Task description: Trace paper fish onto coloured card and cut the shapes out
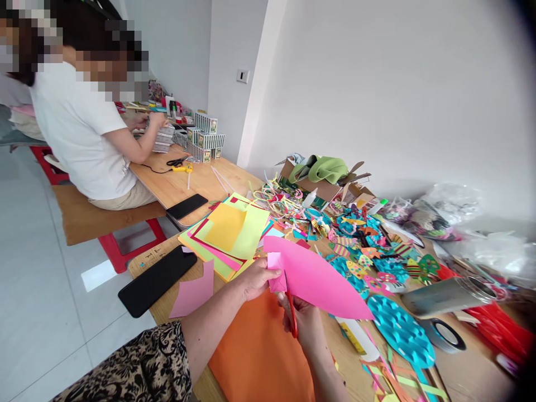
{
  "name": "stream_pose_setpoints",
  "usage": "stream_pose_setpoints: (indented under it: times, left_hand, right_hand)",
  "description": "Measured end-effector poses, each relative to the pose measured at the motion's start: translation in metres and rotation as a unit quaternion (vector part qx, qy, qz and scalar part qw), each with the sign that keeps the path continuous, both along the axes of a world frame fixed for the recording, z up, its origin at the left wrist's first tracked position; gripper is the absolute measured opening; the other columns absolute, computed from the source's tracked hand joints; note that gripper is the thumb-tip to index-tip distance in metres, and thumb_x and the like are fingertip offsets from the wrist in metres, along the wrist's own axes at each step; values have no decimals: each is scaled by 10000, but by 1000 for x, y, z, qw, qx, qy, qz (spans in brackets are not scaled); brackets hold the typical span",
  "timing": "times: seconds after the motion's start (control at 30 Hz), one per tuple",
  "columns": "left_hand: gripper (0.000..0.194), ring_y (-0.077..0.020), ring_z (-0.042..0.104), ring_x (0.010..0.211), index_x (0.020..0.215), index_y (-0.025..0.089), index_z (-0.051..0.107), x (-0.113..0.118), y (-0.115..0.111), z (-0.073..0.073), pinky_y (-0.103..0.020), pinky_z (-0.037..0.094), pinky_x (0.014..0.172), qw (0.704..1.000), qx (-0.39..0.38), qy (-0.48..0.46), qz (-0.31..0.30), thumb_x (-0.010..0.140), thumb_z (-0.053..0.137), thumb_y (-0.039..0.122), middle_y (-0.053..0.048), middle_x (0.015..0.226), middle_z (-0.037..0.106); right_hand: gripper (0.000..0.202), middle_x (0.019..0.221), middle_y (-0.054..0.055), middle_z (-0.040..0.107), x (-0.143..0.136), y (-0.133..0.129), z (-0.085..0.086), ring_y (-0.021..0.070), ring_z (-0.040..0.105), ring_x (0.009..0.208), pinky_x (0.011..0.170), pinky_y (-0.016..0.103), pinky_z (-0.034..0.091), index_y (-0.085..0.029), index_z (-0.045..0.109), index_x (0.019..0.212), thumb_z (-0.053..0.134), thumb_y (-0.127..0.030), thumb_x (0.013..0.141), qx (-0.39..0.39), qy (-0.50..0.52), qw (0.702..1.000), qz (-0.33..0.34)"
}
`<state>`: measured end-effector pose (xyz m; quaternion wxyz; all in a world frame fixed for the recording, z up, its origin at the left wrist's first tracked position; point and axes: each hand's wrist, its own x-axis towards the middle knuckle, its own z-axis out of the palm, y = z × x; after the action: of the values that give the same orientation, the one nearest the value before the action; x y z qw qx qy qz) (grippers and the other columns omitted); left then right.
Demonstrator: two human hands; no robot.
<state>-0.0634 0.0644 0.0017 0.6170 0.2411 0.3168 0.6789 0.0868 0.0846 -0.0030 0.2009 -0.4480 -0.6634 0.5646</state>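
Above the large flat orange sheet (262,354), the bright pink, curve-edged paper sheet (324,282), with a small lighter pink paper rectangle (274,262), line-marked, against it. Pinched between left-hand (256,280) thumb and fingers: the rectangle's left edge. Wrapped in the right hand (309,324), close by: red-handled scissors (292,319), blades beside the rectangle; blade gap impossible to tell. Could cut crooked through a loose left pinch, letting the rectangle slide; could crease or pull askew, with so much unsupported paper reaching past the orange sheet's right side; could nick fingertips so near the blades. Left of the orange sheet, a pale pink notched paper piece (192,295); beyond, layered multicoloured paper sheets (255,237); rightward, a ridged blue oval (400,329).
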Motion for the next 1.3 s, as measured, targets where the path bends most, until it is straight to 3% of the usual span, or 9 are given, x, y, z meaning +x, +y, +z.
stream_pose_setpoints:
  times: [0.23, 0.43, 0.63, 1.3]
  left_hand:
    - [349, -175, 605, 749, 828, 129, 687, -3, 1, 3, -299, 439, 744, 999, -11, 26, 32, 595, 834, 344, -56, 785, 669]
    - [319, -134, 559, 690, 776, 133, 655, -4, 6, -5, -266, 409, 701, 993, -23, 74, 92, 561, 838, 283, -5, 722, 637]
    - [227, -137, 552, 670, 756, 131, 637, -4, 7, -10, -275, 411, 688, 989, -19, 120, 87, 602, 774, 227, -3, 695, 620]
    - [168, -132, 519, 644, 765, 127, 642, -2, 0, 5, -258, 378, 636, 980, -20, 187, 58, 625, 677, 211, -6, 693, 606]
  right_hand:
    - [568, 351, -18, 475, -3, -2, 6, 102, 417, 320, 366, 222, 288, -217, 402, 488, 687, -693, 612, 17, 2, 999, -27]
    - [554, 363, -21, 475, -3, -3, 5, 110, 428, 326, 362, 225, 299, -218, 405, 504, 682, -680, 636, 16, 7, 1000, -26]
    - [525, 381, -26, 484, 0, -1, 1, 110, 444, 347, 373, 221, 312, -209, 436, 532, 691, -651, 656, 5, 6, 1000, -20]
    - [521, 382, -35, 506, 3, 3, -3, 103, 424, 331, 377, 228, 309, -216, 459, 599, 675, -689, 644, -35, 26, 999, 9]
